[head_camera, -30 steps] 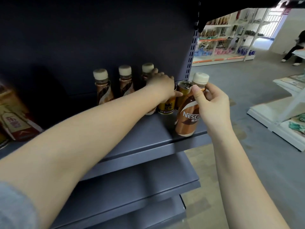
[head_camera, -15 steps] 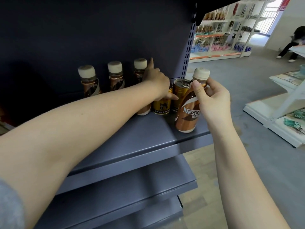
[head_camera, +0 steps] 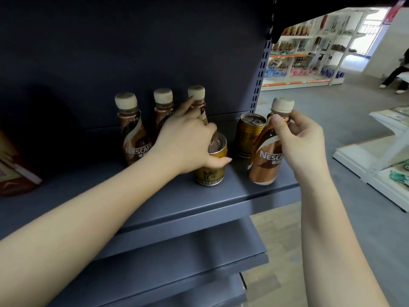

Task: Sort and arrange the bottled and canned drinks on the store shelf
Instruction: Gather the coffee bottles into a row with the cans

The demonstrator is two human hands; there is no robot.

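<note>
Three brown Nescafe bottles with cream caps stand in a row at the back of the dark grey shelf (head_camera: 221, 196): the left bottle (head_camera: 132, 136), the middle bottle (head_camera: 163, 103) and the right bottle (head_camera: 197, 96). My left hand (head_camera: 188, 145) is closed around the top of a gold can (head_camera: 211, 171) standing in front of them, with my index finger touching the right bottle's neck. A second gold can (head_camera: 249, 136) stands to its right. My right hand (head_camera: 298, 142) grips the neck of a fourth Nescafe bottle (head_camera: 266, 160) standing near the shelf's front right corner.
Red and brown packages (head_camera: 15, 171) lie at the shelf's far left. Two bare grey shelves (head_camera: 188, 258) sit below. The perforated upright (head_camera: 262, 69) ends the shelf at right. Beyond it are floor, white display racks (head_camera: 309, 52), a low white stand (head_camera: 376, 160) and a seated person (head_camera: 398, 72).
My left hand has pulled the gold can forward and to the left, away from the second can. My right hand still holds the bottle in about the same place.
</note>
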